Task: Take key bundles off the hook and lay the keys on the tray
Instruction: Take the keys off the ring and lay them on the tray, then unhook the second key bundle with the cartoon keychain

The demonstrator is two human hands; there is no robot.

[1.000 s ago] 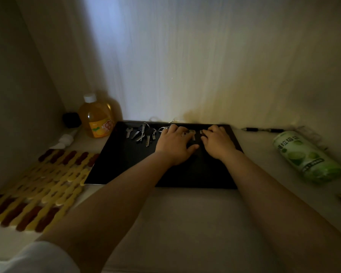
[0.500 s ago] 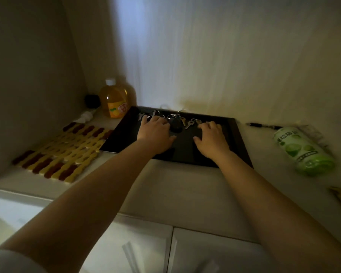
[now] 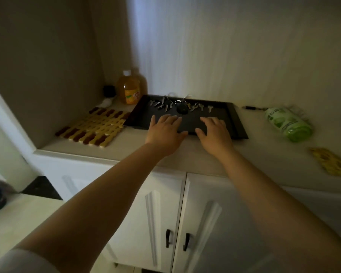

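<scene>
A black tray lies on the counter against the wall. Along its far side lie a left key bundle, a black fob on a ring, more keys and a single key. My left hand hovers flat over the tray's near edge, fingers spread, holding nothing. My right hand is beside it over the near edge, also spread and empty. Both hands are short of the keys. No hook is in view.
An orange juice bottle stands left of the tray by the wall. A yellow-brown slatted mat lies at the left. A green can lies on its side at the right, a pen behind it. White cabinet doors are below.
Both hands have drawn back from the keys to the tray's near edge and let them go. The view has pulled back and up, showing the cabinet doors.
</scene>
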